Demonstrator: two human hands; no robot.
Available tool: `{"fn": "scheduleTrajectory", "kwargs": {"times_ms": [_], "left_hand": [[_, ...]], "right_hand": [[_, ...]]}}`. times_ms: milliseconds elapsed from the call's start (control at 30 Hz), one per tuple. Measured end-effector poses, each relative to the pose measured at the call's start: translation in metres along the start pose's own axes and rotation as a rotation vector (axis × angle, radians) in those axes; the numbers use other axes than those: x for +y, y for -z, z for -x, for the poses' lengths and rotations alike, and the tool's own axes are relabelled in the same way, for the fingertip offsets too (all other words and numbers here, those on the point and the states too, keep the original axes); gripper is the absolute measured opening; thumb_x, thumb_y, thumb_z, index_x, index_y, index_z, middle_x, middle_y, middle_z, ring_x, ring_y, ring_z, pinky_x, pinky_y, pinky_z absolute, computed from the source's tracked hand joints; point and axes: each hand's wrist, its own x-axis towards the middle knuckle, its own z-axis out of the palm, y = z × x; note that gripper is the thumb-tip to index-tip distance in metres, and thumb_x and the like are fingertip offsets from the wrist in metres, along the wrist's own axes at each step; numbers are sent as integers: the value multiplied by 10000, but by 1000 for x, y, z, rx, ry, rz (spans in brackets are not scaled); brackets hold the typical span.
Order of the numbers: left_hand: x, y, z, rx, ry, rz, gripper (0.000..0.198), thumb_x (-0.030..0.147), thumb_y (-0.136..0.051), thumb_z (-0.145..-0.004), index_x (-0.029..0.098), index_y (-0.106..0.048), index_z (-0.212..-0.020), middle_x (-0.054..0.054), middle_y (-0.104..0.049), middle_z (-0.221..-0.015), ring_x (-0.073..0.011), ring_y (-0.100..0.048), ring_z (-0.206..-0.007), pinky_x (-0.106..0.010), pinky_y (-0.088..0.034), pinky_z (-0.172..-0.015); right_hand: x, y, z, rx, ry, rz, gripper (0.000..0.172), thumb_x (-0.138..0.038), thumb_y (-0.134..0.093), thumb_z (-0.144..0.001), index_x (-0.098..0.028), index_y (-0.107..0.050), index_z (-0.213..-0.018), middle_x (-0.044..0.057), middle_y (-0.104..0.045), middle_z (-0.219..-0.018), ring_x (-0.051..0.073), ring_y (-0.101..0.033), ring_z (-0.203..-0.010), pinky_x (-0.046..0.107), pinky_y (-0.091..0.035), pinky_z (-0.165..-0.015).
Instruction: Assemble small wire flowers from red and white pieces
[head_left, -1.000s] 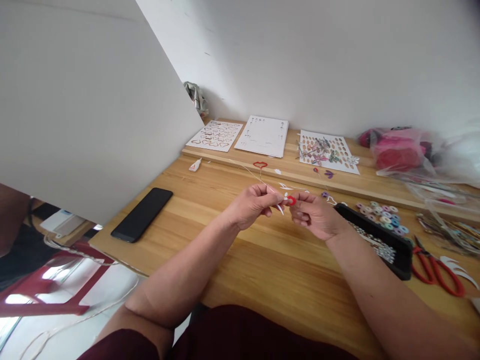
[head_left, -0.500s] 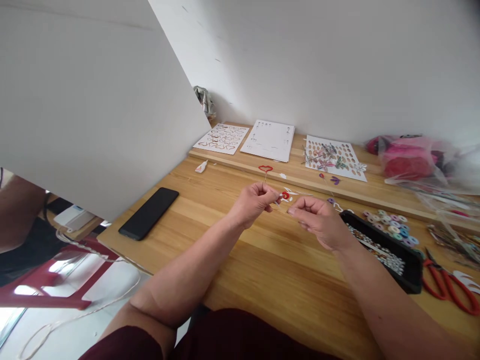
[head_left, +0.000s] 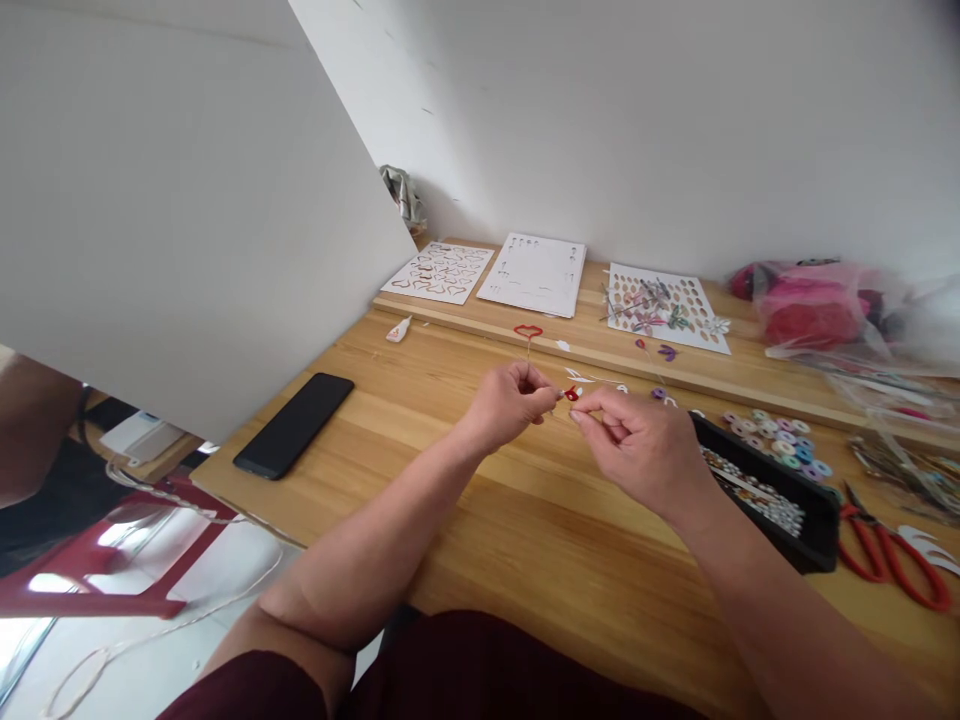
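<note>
My left hand (head_left: 514,405) is closed in a pinch, thumb against forefinger, on a small red piece (head_left: 572,394) that sticks out at its fingertips. A red looped outline on a thin stem (head_left: 529,331) rises just above this hand; whether the hand holds the stem too, I cannot tell. My right hand (head_left: 637,440) is closed in a pinch right beside the red piece, its fingertips almost meeting those of my left. What lies between its fingers is too fine to make out. White leaf-shaped cutouts (head_left: 576,376) lie just behind the hands.
At right stand a black tray of beads (head_left: 780,550), thread spools (head_left: 787,440) and red-handled scissors (head_left: 892,555). A phone (head_left: 294,425) and a small glue bottle (head_left: 399,329) lie left. Cutout sheets (head_left: 532,275) rest on the back ledge, with a plastic bag (head_left: 817,305) at right.
My right hand has moved left and closed in on the red piece, its fingers now pinched beside it. The red piece has turned and looks narrower. My left hand has hardly moved.
</note>
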Motion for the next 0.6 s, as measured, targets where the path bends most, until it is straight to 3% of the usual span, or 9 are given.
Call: {"fn": "scheduleTrajectory", "kwargs": {"times_ms": [67, 167, 467, 600], "left_hand": [[2, 0, 2, -34, -22, -104, 152, 243, -701, -716, 143, -586, -713, 18, -588, -612, -72, -515, -532, -198, -383, -495], [2, 0, 5, -140, -42, -152, 97, 196, -667, -711, 144, -585, -715, 19, -591, -612, -64, -479, -525, -191, -344, -483], [5, 2, 9, -490, 7, 10, 117, 190, -709, -704, 124, -621, -742, -15, -637, -678, -76, -530, -572, -207, -417, -537], [8, 3, 9, -508, 35, 133, 229, 302, -780, -710, 126, -634, -727, -26, -643, -700, -74, -531, -572, -217, -424, -550]], "right_hand": [[2, 4, -2, 10, 48, 17, 138, -192, -581, -891, -197, -696, -814, -28, -523, -562, 96, -384, -474, 270, -316, -525], [5, 11, -4, -8, 7, -40, 145, -208, -591, -900, -203, -718, -831, -11, -600, -621, 95, -405, -482, 274, -321, -530], [26, 12, -11, -209, -337, -430, 209, -401, -708, -810, -198, -745, -777, -4, -592, -615, 102, -370, -531, 279, -272, -513], [42, 2, -12, -289, -545, -776, 290, -453, -793, -713, -180, -692, -716, -14, -559, -605, 83, -364, -510, 263, -246, -485]]}}
